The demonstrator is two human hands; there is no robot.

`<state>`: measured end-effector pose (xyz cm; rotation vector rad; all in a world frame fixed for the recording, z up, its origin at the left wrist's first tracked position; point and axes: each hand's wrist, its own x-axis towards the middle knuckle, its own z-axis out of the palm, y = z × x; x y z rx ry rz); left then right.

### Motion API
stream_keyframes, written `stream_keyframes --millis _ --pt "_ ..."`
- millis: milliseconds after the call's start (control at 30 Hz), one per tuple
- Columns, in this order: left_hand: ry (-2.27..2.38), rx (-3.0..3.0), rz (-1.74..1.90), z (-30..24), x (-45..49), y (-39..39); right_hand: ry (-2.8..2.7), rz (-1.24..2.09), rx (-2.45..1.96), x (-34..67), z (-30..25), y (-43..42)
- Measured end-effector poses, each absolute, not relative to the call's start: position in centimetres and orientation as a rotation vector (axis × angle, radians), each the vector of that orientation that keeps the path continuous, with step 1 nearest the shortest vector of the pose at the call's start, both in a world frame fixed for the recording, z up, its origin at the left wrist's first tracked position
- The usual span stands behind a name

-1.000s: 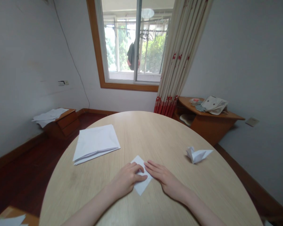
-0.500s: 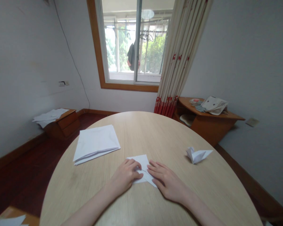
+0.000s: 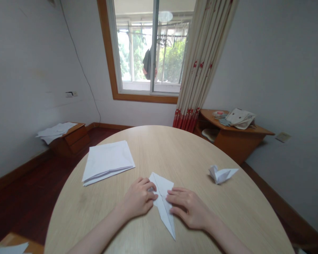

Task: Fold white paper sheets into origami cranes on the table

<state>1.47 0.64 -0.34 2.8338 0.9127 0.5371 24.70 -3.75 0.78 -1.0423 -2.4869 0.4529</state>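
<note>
A white folded paper (image 3: 163, 201) lies on the round table (image 3: 172, 151), its long point toward me and a crease line along its middle. At its left edge, the fingers and thumb of my left hand (image 3: 140, 198) are curled in and closed on the paper; part of that edge is hidden under them. My right hand (image 3: 189, 208) rests on the opposite edge with its fingers stretched out and the thumb a little apart. Farther right sits a folded paper bird shape (image 3: 222, 175), touched by neither hand.
A stack of white paper (image 3: 110, 160) lies at the table's left. Beyond the table are a small wooden cabinet (image 3: 75, 137) with papers on top, a corner desk (image 3: 241, 141) bearing a cloth bag (image 3: 240, 118), and a curtain (image 3: 198, 67) beside the window.
The folded paper has turned, so its long point now reaches toward me and more of its length shows. My left hand has moved slightly left; my right hand has shifted a little.
</note>
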Motion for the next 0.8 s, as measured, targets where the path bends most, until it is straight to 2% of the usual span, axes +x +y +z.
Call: stream_keyframes --millis 233,533,800 --pt "0.915 2.760 0.550 0.4 1.5 0.1 -2.482 0.296 -0.941 24.4 0.2 -3.7" --pt "0.972 2.829 0.606 -1.4 1.5 0.9 -2.383 0.175 -0.986 24.4 -2.0 -2.9" --pt "1.022 2.736 0.821 -2.6 2.0 1.3 -2.534 0.250 -1.039 24.5 -1.8 -2.7"
